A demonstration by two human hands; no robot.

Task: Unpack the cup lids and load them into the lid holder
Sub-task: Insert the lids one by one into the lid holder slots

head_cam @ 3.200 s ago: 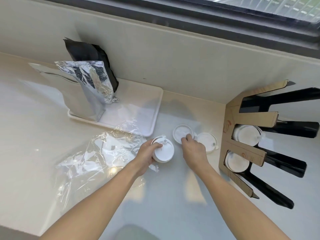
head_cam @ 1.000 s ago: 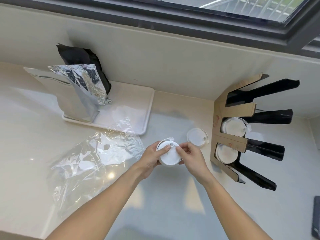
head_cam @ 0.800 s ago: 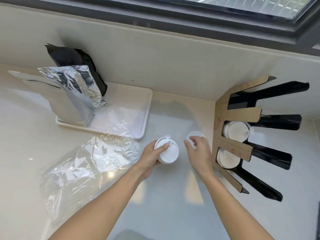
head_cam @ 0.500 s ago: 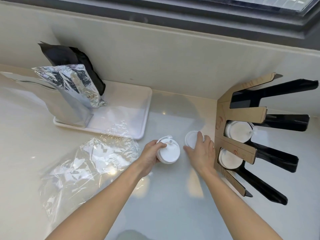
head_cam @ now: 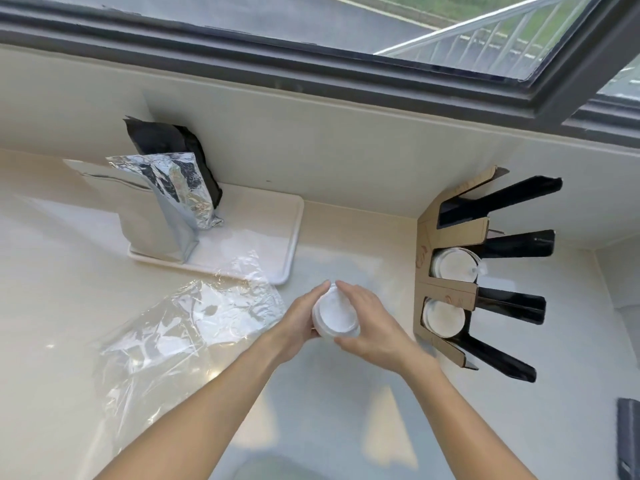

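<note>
A stack of lids [head_cam: 335, 315] sits between both hands (left [head_cam: 300, 320], right [head_cam: 372, 327]), cupped around its sides.

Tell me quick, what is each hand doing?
Left hand: closed around the stack of white lids, holding it.
Right hand: closed on the same stack from the other side.

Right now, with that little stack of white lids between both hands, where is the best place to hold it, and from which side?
Probably by its round side wall. The stack of lids is short and round, top face up, so the left hand and right hand cup it from opposite sides, which should keep the lids aligned. Pinching the thin top rim would likely lift only one lid.
</note>
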